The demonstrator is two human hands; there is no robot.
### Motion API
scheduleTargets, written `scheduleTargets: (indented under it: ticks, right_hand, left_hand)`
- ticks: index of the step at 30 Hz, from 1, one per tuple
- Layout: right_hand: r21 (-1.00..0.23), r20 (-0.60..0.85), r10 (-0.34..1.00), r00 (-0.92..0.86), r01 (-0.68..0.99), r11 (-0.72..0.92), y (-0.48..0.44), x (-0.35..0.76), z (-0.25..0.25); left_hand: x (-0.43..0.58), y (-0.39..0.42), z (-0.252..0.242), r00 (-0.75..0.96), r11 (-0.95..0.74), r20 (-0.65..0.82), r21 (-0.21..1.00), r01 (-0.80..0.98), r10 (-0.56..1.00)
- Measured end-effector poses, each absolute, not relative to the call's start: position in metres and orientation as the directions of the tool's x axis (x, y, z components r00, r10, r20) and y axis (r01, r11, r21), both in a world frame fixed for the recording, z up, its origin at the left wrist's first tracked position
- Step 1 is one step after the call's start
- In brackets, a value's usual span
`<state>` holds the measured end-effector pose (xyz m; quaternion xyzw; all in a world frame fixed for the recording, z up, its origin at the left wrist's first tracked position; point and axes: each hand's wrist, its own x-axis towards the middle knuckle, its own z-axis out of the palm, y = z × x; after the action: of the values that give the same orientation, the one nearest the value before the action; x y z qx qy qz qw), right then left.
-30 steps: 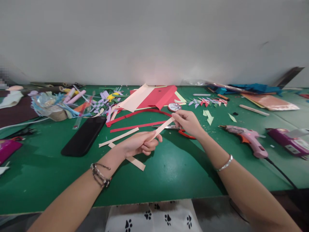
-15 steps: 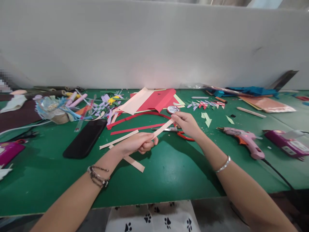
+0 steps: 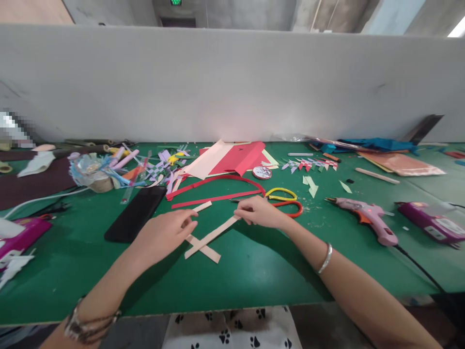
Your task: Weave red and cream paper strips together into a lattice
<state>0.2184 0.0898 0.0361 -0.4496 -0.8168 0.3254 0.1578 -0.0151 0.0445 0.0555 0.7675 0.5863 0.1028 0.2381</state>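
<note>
Lying flat on the green table, the beige paper strip points from near-left to far-right, crossing a second strip. The right hand pinches its far end. The left hand rests loosely open just beside it. A tan tub at far left holds blue ribbons.

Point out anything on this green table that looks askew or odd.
The peach paper strip touched at its end by the right hand lies slanted across another peach strip, making an X beside the left hand. The glue gun lies on its side on the table with a red light showing.
</note>
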Motion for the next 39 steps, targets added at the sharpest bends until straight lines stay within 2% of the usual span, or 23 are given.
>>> scheduleTargets:
  ticks: [1,3,6,10,15,20,23,28,30,34,39]
  right_hand:
    - [-0.595,0.000,0.869,-0.495,0.698,0.398,0.091,0.216,0.036]
    - [-0.413,0.114,0.928,-0.355,0.832,0.370,0.096,0.212,0.040]
    - [-0.183,0.207,0.951,-0.230,0.946,0.268,0.115,0.211,0.050]
    - [-0.103,0.171,0.967,-0.190,0.972,0.209,0.144,0.210,0.052]
    - [-0.043,0.085,0.982,-0.166,0.985,0.170,0.156,0.206,0.043]
    - [0.005,0.093,0.980,-0.173,0.985,0.173,0.154,0.208,0.045]
    - [0.020,0.099,0.978,-0.181,0.983,0.180,0.155,0.212,0.045]
    - [0.031,0.137,0.974,-0.182,0.983,0.179,0.156,0.219,0.051]
    - [0.046,0.166,0.967,-0.195,0.981,0.190,0.154,0.220,0.058]
    - [0.078,0.212,0.946,-0.243,0.970,0.232,0.148,0.226,0.069]
    - [0.059,0.290,0.909,-0.298,0.954,0.294,0.136,0.238,0.073]
  left_hand:
    - [-0.015,0.038,0.055,0.290,-0.261,0.000,0.438,0.860,0.957]
    - [-0.012,0.023,0.049,0.437,-0.441,0.113,0.421,0.793,0.892]
    - [-0.005,0.000,0.035,0.654,-0.637,0.104,0.386,0.667,0.749]
    - [-0.002,-0.014,0.019,0.720,-0.710,0.092,0.288,0.643,0.688]
    - [-0.013,-0.003,0.015,0.631,-0.637,0.093,0.166,0.753,0.770]
    - [-0.019,0.011,0.022,0.554,-0.557,0.054,0.073,0.827,0.831]
    - [-0.016,0.016,0.030,0.551,-0.558,0.086,0.124,0.821,0.830]
    - [-0.005,0.030,0.051,0.568,-0.583,0.156,0.349,0.734,0.808]
    - [0.000,0.043,0.058,0.534,-0.579,0.231,0.409,0.705,0.813]
    - [0.010,0.075,0.058,0.434,-0.567,0.377,0.406,0.717,0.818]
    - [0.021,0.098,0.049,0.361,-0.539,0.426,0.440,0.718,0.830]
